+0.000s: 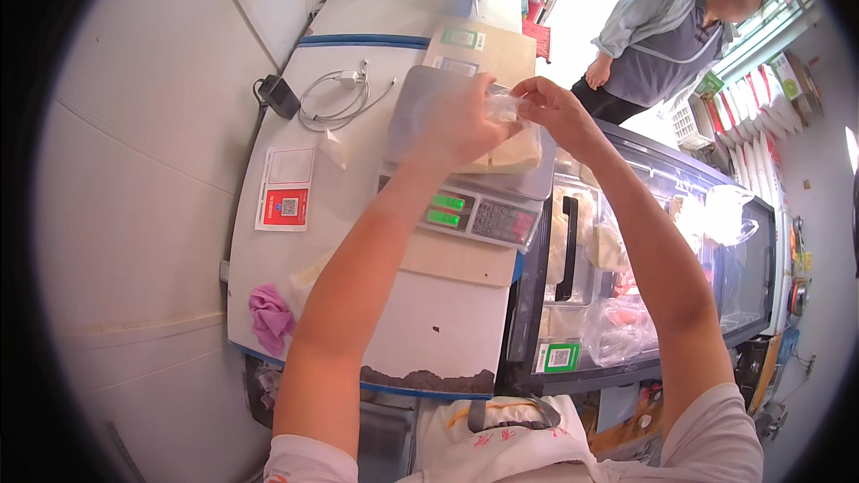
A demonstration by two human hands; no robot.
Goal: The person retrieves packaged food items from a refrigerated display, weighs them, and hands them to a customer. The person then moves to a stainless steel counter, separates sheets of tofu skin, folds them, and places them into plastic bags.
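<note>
A clear plastic bag [504, 107] bunches up between my two hands. Inside its lower part sit pale, block-like pieces [513, 154], perhaps tofu. The bag rests on the metal pan [411, 114] of a digital scale [463, 211] with lit green displays and a keypad. My left hand [466, 124], slightly blurred, grips the bag's neck from the left. On the other side, the fingertips of my right hand [549, 107] pinch the gathered plastic.
A white cable [335, 104], a black power adapter [278, 97], a card with a printed code [285, 189] and a pink cloth [270, 317] lie left on the counter [429, 349]. At right stands a glass display case [704, 282] holding bagged food. Beyond it stands a person [671, 40].
</note>
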